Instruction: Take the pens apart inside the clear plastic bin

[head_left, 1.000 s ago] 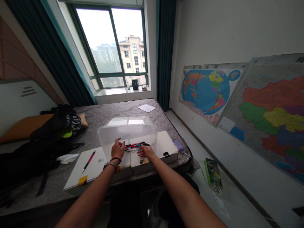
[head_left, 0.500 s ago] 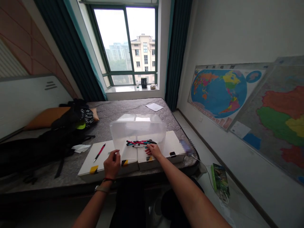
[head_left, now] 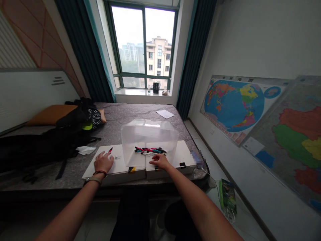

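Note:
A red and black pen [head_left: 110, 150] lies on the left white box [head_left: 116, 168]. My left hand [head_left: 103, 162] is over it with fingers spread, covering most of its length; whether the fingers touch it cannot be made out. A translucent plastic bin [head_left: 130, 137] stands on its side, its opening towards me, across the two white boxes. Inside it lies a loose heap of red, black, teal and white pens [head_left: 149, 150]. My right hand [head_left: 161, 161] is at the mouth of the bin, just in front of the heap. Its fingers are loosely bent and apart, holding nothing visible.
Both boxes rest on the mattress [head_left: 120, 112]. A crumpled tissue [head_left: 85, 150] and a black bag [head_left: 47, 144] lie to the left. Behind the bin is a sheet of paper [head_left: 165, 114]. A green box [head_left: 227, 195] with a white cable is on the floor at right.
My left hand has moved left, from beside the bin to over the lone pen, and its fingers have opened. My right hand has drawn slightly back from the heap. The view has shifted.

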A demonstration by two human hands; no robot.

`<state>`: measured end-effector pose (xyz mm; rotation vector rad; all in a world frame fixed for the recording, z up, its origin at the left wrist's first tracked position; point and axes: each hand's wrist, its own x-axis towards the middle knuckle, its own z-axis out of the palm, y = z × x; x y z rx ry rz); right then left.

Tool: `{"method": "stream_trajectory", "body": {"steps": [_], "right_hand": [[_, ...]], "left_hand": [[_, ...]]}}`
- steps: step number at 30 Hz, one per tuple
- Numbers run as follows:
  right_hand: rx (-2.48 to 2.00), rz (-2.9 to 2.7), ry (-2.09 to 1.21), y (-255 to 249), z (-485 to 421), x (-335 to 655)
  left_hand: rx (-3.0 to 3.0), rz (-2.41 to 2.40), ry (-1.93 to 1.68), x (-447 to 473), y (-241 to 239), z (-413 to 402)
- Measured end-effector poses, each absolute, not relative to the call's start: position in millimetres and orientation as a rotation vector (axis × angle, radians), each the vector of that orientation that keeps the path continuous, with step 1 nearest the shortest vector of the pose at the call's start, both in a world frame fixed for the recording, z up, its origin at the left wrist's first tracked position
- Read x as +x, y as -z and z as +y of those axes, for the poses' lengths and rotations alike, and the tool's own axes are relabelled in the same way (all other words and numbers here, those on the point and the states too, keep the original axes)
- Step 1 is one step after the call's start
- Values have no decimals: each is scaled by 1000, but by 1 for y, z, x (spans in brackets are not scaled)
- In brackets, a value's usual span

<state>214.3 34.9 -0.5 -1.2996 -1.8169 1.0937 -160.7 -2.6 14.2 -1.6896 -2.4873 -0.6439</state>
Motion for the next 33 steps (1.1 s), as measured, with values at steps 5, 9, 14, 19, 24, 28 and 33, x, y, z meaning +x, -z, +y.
{"method": "stream_trajectory", "body": {"steps": [5,9,14,19,24,28,33], "right_hand": [[-1358,-1988,-977,-7,31,211],[-1385,-2062,-883,-12,32,207],[-1442,-2121,-756,-17,39,198],[-1499,-2097,-655,-18,52,187],[-1515,-2098,-499,-16,51,181],[-1498,-2126,-336,-14,42,177],[-1521,-2138,-337,-13,39,173]], "left_hand": [[-1770,-2577,480,-163,-4,3],[-1816,-2492,542,-163,-8,-1],[-1866,-2364,593,-159,-4,-5],[-1906,-2319,558,-154,13,-7],[-1995,-2255,450,-159,21,-11],[-2045,-2204,438,-167,20,-17],[-2042,-2226,434,-163,17,-21]]}}
